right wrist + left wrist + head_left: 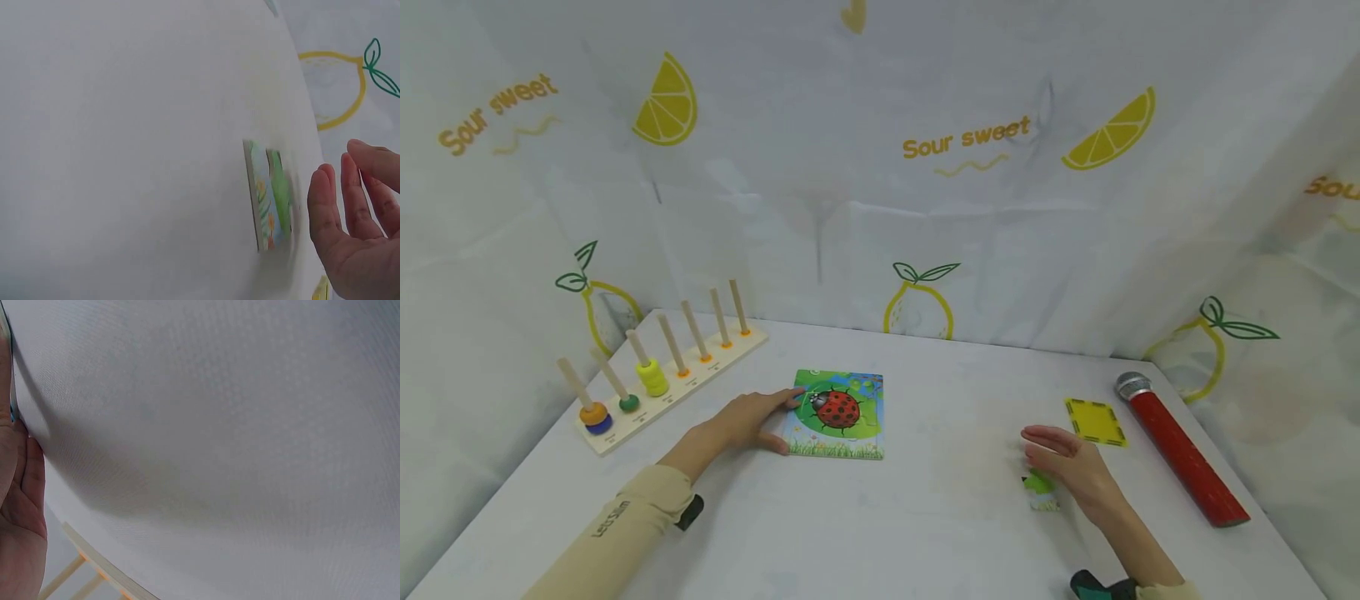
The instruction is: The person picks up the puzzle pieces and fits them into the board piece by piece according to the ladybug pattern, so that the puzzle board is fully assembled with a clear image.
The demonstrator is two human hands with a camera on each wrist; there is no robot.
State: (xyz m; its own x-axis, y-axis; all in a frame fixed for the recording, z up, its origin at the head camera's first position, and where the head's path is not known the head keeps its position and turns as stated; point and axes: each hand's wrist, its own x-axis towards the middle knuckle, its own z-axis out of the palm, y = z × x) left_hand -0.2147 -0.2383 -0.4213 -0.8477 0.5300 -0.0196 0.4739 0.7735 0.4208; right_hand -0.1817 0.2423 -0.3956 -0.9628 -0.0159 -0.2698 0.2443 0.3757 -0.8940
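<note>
A square ladybug picture board (838, 415) lies flat near the middle of the table. My left hand (747, 423) rests at its left edge, the fingertips on the picture's upper left part and the thumb by the lower left corner. In the left wrist view only part of the left hand (22, 512) shows. Farther right, my right hand (1071, 468) is held over a small green piece with printed grass (1043, 492). The right wrist view shows that piece (267, 197) on the table, apart from the loosely bent fingers of the right hand (353, 231).
A wooden peg stand (673, 392) with several upright rods and coloured beads stands at the left. Beyond my right hand lies a yellow square frame (1096, 422). A red microphone (1183, 454) lies along the right side. A white printed curtain (820, 167) hangs behind the table.
</note>
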